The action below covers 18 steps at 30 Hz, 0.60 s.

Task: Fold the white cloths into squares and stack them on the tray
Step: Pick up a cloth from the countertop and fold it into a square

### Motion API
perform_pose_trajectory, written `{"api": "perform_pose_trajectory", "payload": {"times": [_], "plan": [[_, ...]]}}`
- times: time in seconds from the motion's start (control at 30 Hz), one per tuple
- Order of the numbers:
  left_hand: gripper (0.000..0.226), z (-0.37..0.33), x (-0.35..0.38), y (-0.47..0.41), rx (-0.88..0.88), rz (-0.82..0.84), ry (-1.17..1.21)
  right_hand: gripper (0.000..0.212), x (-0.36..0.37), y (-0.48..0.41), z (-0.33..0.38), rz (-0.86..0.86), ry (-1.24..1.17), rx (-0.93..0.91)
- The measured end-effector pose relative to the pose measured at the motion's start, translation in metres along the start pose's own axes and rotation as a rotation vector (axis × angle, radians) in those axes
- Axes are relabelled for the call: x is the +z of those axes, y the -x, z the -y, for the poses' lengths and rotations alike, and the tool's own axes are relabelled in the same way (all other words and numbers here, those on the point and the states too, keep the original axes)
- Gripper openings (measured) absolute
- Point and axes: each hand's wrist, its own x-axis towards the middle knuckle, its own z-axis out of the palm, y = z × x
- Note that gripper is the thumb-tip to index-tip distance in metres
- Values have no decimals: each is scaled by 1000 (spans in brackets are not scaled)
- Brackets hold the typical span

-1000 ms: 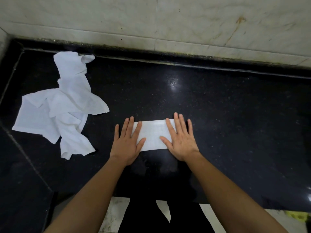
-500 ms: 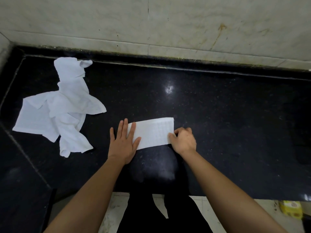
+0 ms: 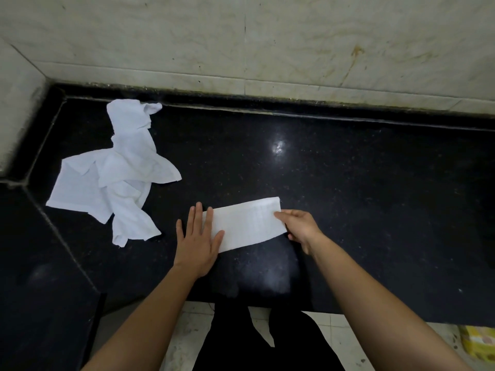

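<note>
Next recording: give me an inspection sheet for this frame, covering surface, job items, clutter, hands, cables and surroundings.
Surface: black polished stone counter, glossy, with one glare spot.
Job's things: folded white cloth strip lying flat near the front edge; crumpled pile of white cloths to its left, unfolded; tray not in view.
Clutter: nothing seen.
Hands: left hand flat, pressing the strip's left end; right hand pinching its right end.
Cables: nothing seen.
Surroundings: pale marble wall behind the counter; yellow packet on the floor, lower right.
</note>
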Motion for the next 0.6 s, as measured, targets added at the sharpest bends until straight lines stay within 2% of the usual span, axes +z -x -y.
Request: {"api": "perform_pose_trajectory", "payload": {"times": [0.1,0.3,0.5,0.6], "plan": [[74,15,-3,11,-6,-10,56,9,3,4,8,-26,-62,-63],[83,36,-18,13,88,111,-44,30,30,14,27,177,20,-218],[98,49,-27,17,35,104,58,42,99,17,12,233,312,-357],[87,61,-28,24,17,100,113,44,127,16,-1,229,517,-443]]}}
